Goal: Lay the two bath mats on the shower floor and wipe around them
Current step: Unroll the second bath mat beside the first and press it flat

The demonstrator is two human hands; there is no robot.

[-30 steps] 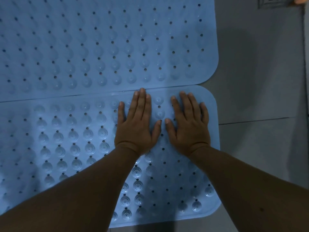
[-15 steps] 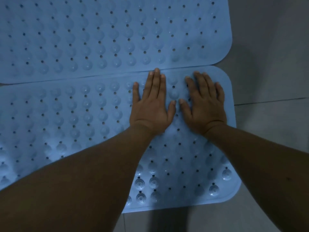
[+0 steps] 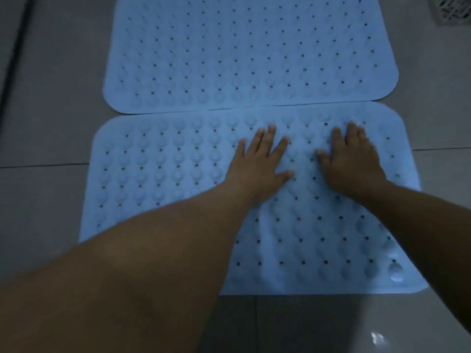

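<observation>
- a dark vertical strip (image 3: 14,59), too dim to identify, runs down the grey tiled shower floor (image 3: 51,138) at the far left, about 10 o'clock in the frame.
- the near bath mat (image 3: 165,174), pale blue with rows of bumps and small holes, lies flat on the tiles across the middle of the view; its left edge sits at 9 o'clock and its near right corner at 4 o'clock.
- the far bath mat (image 3: 242,52), the same blue, lies flat at 12 o'clock; its long near edge touches the far edge of the near mat, and the seam is closed along the whole length.
- the left hand (image 3: 260,169) lies palm down near the centre of the near mat, fingers spread and straight, gripping nothing; its forearm comes in from 7 o'clock.
- the right hand (image 3: 351,164) lies palm down on the same mat just beside the left at 3 o'clock of it, the two apart, fingers extended and holding nothing.
- a pale slatted object (image 3: 453,8), cut off by the frame, stands on the floor at 1 o'clock, beyond the far mat's right corner.
</observation>
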